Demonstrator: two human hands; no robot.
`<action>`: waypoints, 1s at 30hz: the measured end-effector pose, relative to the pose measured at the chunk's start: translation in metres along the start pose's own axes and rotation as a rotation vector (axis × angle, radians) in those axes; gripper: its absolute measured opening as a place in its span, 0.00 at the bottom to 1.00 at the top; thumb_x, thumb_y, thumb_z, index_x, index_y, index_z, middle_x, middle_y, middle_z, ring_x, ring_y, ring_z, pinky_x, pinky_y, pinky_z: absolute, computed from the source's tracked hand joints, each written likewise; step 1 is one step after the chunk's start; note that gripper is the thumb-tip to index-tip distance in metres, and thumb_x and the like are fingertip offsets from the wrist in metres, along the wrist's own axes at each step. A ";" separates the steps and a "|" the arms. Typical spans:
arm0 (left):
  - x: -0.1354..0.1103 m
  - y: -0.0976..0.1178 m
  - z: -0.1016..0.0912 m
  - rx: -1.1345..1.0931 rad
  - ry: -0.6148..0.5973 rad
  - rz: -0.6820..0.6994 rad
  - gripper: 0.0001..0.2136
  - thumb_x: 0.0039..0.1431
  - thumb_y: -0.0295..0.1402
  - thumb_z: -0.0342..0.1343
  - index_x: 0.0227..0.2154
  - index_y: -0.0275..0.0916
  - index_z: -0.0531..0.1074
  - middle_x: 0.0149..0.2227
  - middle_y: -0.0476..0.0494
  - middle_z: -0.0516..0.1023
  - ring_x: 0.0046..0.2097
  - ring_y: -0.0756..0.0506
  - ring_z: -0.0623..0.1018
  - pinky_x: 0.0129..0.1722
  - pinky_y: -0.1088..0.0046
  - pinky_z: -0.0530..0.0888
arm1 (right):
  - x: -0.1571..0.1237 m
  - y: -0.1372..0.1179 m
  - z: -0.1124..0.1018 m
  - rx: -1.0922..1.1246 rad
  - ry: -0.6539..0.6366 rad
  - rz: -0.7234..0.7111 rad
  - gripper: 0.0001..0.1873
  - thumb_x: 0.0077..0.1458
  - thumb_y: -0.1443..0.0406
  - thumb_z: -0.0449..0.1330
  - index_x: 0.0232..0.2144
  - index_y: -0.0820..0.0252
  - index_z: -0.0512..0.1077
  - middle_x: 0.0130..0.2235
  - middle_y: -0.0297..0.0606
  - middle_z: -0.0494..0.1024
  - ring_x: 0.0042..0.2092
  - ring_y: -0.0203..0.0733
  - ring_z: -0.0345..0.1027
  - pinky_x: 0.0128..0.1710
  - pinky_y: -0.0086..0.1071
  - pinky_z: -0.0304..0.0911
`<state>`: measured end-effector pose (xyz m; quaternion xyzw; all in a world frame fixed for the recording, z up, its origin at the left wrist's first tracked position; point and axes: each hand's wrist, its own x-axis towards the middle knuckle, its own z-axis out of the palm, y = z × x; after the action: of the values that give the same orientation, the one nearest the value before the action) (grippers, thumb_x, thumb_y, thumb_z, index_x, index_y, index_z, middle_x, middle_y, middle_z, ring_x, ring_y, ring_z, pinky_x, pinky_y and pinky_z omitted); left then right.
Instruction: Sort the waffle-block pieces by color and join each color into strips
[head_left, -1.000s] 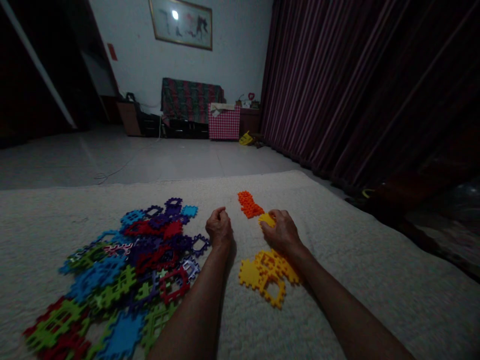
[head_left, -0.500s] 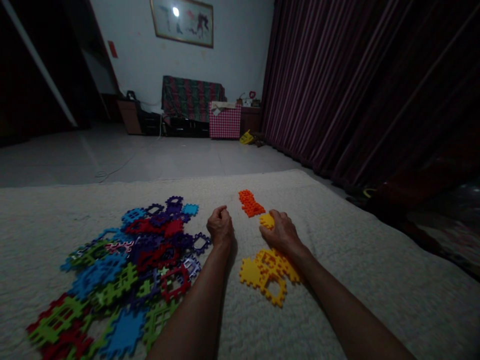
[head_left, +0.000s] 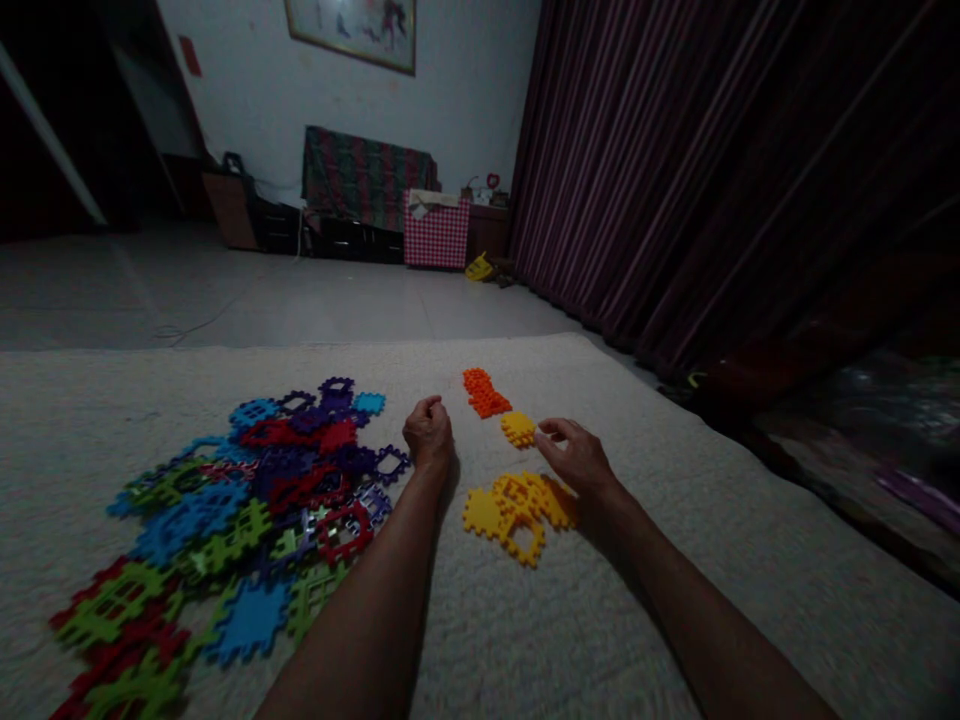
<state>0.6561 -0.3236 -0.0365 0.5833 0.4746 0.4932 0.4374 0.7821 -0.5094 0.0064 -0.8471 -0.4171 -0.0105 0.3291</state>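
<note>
My left hand (head_left: 429,430) rests on the pale quilted cover as a loose fist, with nothing showing in it. To the right, my right hand (head_left: 577,452) hovers with thumb and fingers slightly apart, just beside a small stack of yellow notched plastic tiles (head_left: 518,429). The fingertips are at the stack's right edge; I cannot tell if they still touch it. Nearer to me lies a loose group of yellow interlocking tiles (head_left: 517,505), some solid and some with cut-out centres. Beyond the stack, orange tiles (head_left: 486,394) lie in an overlapping row.
A wide heap of mixed interlocking tiles (head_left: 277,490), in blue, red, green and purple, spreads left of my left forearm. The quilted cover (head_left: 675,620) ends at a tiled floor (head_left: 360,310). Purple curtains (head_left: 615,150) hang at the right, and clear plastic wrapping lies beyond the cover's right edge.
My right hand has drawn back slightly to the right from the yellow stack and its fingers have loosened. The left hand stays a fist. The whole view has shifted a little.
</note>
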 end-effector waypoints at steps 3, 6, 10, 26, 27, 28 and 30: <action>-0.001 0.003 -0.001 0.013 -0.007 -0.013 0.17 0.54 0.33 0.48 0.39 0.37 0.81 0.30 0.41 0.81 0.35 0.43 0.79 0.37 0.70 0.72 | -0.036 0.004 -0.008 0.093 -0.083 0.021 0.16 0.56 0.59 0.55 0.42 0.58 0.76 0.45 0.42 0.80 0.44 0.44 0.73 0.47 0.38 0.68; -0.001 0.004 -0.002 0.026 -0.008 -0.002 0.17 0.54 0.32 0.48 0.39 0.38 0.81 0.32 0.41 0.82 0.35 0.44 0.79 0.37 0.71 0.72 | -0.068 -0.002 -0.003 0.114 -0.079 0.011 0.19 0.58 0.58 0.54 0.48 0.59 0.74 0.50 0.44 0.78 0.51 0.46 0.71 0.53 0.40 0.65; -0.001 0.002 -0.001 0.026 -0.004 0.012 0.17 0.54 0.32 0.48 0.38 0.38 0.81 0.33 0.41 0.82 0.35 0.44 0.79 0.36 0.71 0.71 | -0.086 -0.025 0.014 0.159 -0.137 -0.098 0.21 0.58 0.59 0.53 0.51 0.58 0.71 0.53 0.45 0.75 0.56 0.46 0.67 0.60 0.42 0.60; -0.002 0.000 0.000 0.034 -0.007 0.018 0.17 0.54 0.33 0.48 0.39 0.37 0.81 0.30 0.42 0.81 0.33 0.45 0.78 0.35 0.71 0.70 | -0.091 -0.030 -0.001 -0.016 -0.205 -0.046 0.25 0.51 0.60 0.61 0.52 0.56 0.68 0.48 0.42 0.71 0.50 0.45 0.67 0.53 0.37 0.63; -0.002 0.000 0.000 0.034 -0.007 0.020 0.17 0.54 0.33 0.48 0.39 0.37 0.81 0.30 0.42 0.81 0.33 0.45 0.78 0.35 0.71 0.70 | -0.093 -0.032 -0.001 -0.020 -0.198 -0.047 0.24 0.51 0.61 0.60 0.51 0.56 0.69 0.48 0.41 0.71 0.50 0.44 0.67 0.53 0.36 0.63; -0.002 0.000 0.000 0.032 -0.009 0.023 0.17 0.54 0.33 0.48 0.39 0.37 0.81 0.30 0.43 0.81 0.33 0.45 0.77 0.35 0.71 0.70 | -0.093 -0.032 -0.001 -0.018 -0.202 -0.045 0.23 0.51 0.61 0.60 0.51 0.56 0.69 0.47 0.41 0.71 0.49 0.44 0.67 0.53 0.36 0.63; -0.001 -0.002 0.001 0.028 -0.018 0.024 0.17 0.54 0.33 0.48 0.39 0.37 0.81 0.29 0.43 0.80 0.32 0.45 0.77 0.34 0.71 0.70 | -0.088 -0.028 -0.004 0.002 -0.228 -0.032 0.23 0.49 0.61 0.61 0.49 0.57 0.70 0.46 0.42 0.72 0.48 0.44 0.68 0.51 0.37 0.64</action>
<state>0.6566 -0.3244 -0.0383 0.5994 0.4706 0.4864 0.4273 0.7058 -0.5606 -0.0004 -0.8358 -0.4653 0.0811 0.2799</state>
